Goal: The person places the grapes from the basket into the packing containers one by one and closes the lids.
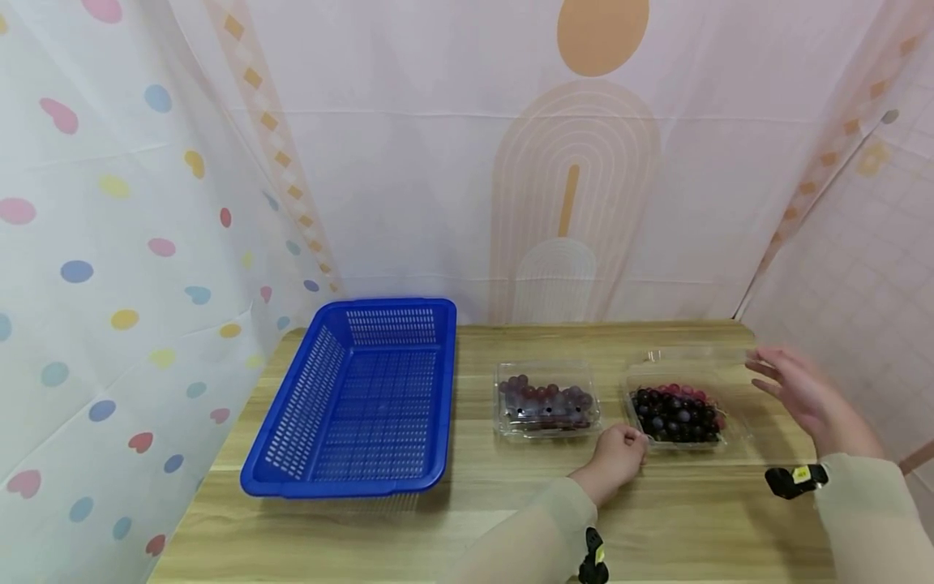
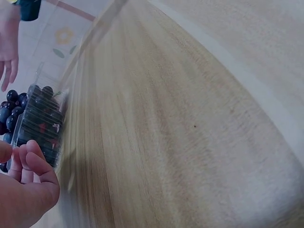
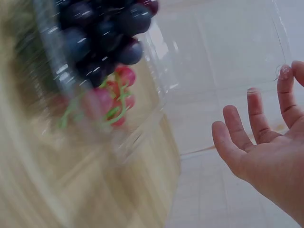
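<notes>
A clear plastic box [image 1: 686, 445] stands on the right of the table with its hinged lid [image 3: 218, 42] raised. Dark grapes [image 1: 674, 419] fill its front, and red grapes [image 3: 116, 97] on green stems lie behind them. My left hand [image 1: 616, 458] pinches the box's near left corner, fingers curled in at the rim. At the lid's right edge, my right hand [image 1: 810, 397] pinches the plastic between thumb and forefinger, its other fingers spread apart. To the left of my left hand is a second clear box [image 1: 547, 399], closed, with dusky red grapes inside.
A blue plastic basket [image 1: 435, 474] with slotted walls stands on the left of the wooden table [image 1: 503, 527]. Patterned cloth [image 1: 409, 178] hangs behind the table's back edge and along both sides.
</notes>
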`<state>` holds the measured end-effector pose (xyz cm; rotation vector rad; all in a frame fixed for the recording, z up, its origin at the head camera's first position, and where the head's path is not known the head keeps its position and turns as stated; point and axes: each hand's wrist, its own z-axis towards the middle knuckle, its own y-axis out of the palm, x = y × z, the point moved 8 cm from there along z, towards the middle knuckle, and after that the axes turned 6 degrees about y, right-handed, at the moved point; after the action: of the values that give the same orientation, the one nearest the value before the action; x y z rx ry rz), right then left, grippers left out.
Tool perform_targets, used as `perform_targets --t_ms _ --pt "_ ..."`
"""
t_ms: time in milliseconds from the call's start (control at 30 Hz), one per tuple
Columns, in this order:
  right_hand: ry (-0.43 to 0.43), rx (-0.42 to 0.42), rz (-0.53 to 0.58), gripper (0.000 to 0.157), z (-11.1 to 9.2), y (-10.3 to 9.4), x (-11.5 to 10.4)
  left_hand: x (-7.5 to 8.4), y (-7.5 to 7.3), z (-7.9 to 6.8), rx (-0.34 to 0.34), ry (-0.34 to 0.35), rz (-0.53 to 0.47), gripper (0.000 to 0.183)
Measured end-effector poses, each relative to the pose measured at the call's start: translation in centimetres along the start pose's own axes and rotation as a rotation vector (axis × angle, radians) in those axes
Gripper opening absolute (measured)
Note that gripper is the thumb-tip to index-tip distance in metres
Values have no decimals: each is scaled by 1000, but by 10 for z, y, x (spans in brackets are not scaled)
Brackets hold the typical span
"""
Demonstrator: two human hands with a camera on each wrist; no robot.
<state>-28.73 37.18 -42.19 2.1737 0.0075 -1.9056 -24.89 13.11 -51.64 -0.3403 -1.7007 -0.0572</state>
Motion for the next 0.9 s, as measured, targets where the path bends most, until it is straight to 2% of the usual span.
perform_targets --t_ms 200,400,567,667,733,900 --pt "-18 8 -77 17 -17 -2 15 1 -1 -3 -12 0 -16 13" --pt "79 62 -197 9 -28 -10 35 1 1 -4 -37 -7 -67 12" --pt "152 50 -276 12 -33 -15 49 -1 3 -2 -47 -42 -175 16" --pt "195 47 -334 13 -35 -17 56 -2 4 -2 -46 -56 -189 21" --pt "228 53 -382 19 -37 -18 60 -2 4 -1 -42 -59 -189 25" --pt "322 59 -496 53 -40 -17 71 -4 3 -1 -32 -65 -184 35"
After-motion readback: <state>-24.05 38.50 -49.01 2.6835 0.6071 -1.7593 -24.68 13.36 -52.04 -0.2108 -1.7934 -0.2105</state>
